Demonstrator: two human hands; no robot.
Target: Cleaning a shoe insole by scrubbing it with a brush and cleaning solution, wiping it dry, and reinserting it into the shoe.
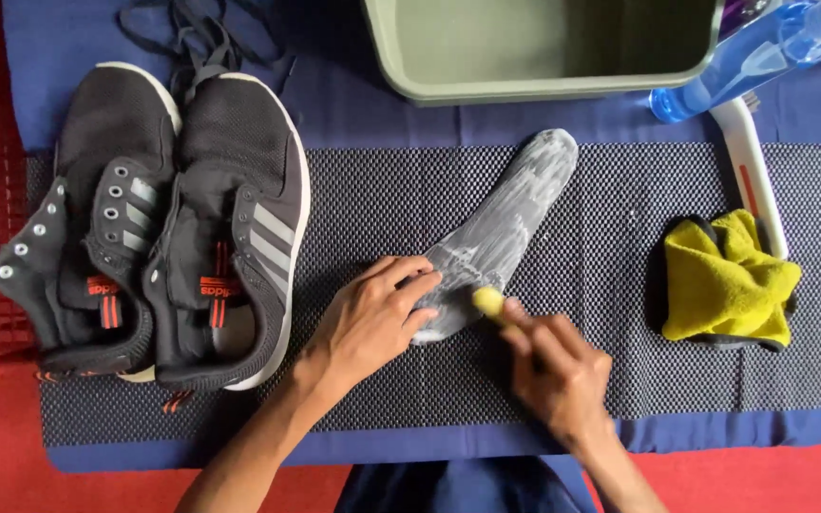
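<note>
A grey shoe insole (510,223) covered in white lather lies slanted on the dark mesh mat (410,190). My left hand (372,318) presses flat on the insole's near end, fingers spread over it. My right hand (555,372) grips a small yellow brush (488,301), whose tip touches the insole's near end beside my left fingers. Most of the brush is hidden inside my fist.
Two black unlaced sneakers (159,223) lie at the left, loose laces (197,33) behind them. A grey-green basin (544,47) stands at the back. A blue spray bottle (748,57), a white-handled brush (753,171) and a yellow cloth (729,280) are at the right.
</note>
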